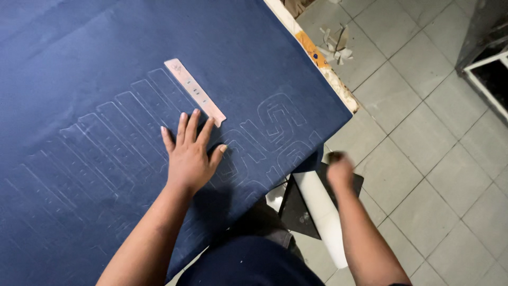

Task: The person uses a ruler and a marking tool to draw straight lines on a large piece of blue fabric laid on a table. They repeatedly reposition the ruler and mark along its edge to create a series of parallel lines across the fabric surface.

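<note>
Dark blue fabric [106, 63] covers the table, marked with pale chalk outlines of long strips and curved shapes. My left hand [190, 153] lies flat on the fabric with fingers spread, fingertips just below the near end of a long pinkish template strip [194, 92]. My right hand [338, 168] is off the table's corner, blurred, its fingers curled; whether it holds anything I cannot tell.
The table's worn wooden edge [338, 87] runs along the right. Below the corner stand a white roll [320, 212] and a dark board [299, 209]. Grey tiled floor [423, 137] spreads to the right, with paper scraps [334, 47] and a metal frame [487, 63].
</note>
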Tool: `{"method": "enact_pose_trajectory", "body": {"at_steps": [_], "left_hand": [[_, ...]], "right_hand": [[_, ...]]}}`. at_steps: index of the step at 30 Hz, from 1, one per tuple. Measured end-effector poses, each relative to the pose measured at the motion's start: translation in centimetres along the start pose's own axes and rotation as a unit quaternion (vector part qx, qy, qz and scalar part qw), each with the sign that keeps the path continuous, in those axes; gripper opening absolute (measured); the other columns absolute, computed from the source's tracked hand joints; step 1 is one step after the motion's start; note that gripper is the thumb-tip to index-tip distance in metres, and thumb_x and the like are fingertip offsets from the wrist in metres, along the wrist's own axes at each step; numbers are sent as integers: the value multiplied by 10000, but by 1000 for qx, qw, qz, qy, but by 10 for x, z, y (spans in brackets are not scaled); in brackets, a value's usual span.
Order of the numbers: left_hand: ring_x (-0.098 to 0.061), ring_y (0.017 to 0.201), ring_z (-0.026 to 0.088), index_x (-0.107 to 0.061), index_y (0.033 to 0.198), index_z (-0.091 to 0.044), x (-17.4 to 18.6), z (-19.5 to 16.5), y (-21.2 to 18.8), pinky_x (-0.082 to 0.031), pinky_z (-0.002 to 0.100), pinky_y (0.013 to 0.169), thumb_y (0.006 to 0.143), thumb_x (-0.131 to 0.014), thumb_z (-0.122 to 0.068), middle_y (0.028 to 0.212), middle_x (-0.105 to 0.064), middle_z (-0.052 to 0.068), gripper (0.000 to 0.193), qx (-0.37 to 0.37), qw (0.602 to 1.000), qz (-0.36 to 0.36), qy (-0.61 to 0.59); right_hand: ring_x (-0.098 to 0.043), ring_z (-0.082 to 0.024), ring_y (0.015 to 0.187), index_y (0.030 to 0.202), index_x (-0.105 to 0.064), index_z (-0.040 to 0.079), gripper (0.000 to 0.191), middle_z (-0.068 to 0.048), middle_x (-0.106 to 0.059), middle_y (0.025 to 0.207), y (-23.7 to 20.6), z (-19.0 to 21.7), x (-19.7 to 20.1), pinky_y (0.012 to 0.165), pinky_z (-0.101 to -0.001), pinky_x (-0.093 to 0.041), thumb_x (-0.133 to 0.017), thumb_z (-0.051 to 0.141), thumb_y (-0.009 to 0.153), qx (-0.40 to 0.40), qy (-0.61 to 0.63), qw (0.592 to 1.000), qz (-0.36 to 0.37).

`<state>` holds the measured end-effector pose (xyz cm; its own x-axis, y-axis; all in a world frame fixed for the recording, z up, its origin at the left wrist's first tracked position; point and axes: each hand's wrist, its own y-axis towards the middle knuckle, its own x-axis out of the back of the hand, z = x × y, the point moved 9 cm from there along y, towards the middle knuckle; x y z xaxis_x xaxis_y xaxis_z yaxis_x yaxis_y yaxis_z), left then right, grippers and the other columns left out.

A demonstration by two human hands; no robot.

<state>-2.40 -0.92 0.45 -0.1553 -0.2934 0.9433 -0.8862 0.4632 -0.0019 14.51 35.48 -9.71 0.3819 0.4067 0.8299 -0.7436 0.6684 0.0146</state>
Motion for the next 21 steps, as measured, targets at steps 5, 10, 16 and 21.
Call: {"method": "enact_pose_trajectory", "body": {"at_steps": [5,10,16,21], "left_hand": [[-223,1541,373,-468,1527,-169,1,-2,-7,-35,671,1204,947,-552,-547,1638,-327,153,698,-9,999,-23,40],[-213,1540,376,-463,1531,-186,-3,-1,-5,-29,664,1207,950,-518,-558,1643,-317,162,691,-2,999,-16,49],[-178,1535,374,-440,1538,-186,-4,3,-5,0,646,1203,959,-483,-588,1640,-292,169,706,-4,998,-5,61],[-160,1544,369,-434,1539,-177,-6,5,-5,10,634,1207,951,-477,-586,1650,-278,165,717,2,999,8,50]], "right_hand": [[-620,-422,1173,1227,-688,127,295,-187,-681,1250,-24,-2,-69,981,-492,-506,-553,296,1025,-4,-161,967,195],[-554,-360,1317,1368,-595,86,461,-188,-608,1401,7,23,-88,1038,-453,-482,-535,322,977,16,-74,973,220],[-442,-262,1448,1542,-361,106,627,-107,-449,1579,25,47,-134,1145,-406,-409,-483,440,1026,-17,162,935,316],[-500,-281,1398,1487,-455,128,674,-108,-514,1522,9,18,-134,1114,-419,-449,-578,508,944,-19,-177,907,380]]}}
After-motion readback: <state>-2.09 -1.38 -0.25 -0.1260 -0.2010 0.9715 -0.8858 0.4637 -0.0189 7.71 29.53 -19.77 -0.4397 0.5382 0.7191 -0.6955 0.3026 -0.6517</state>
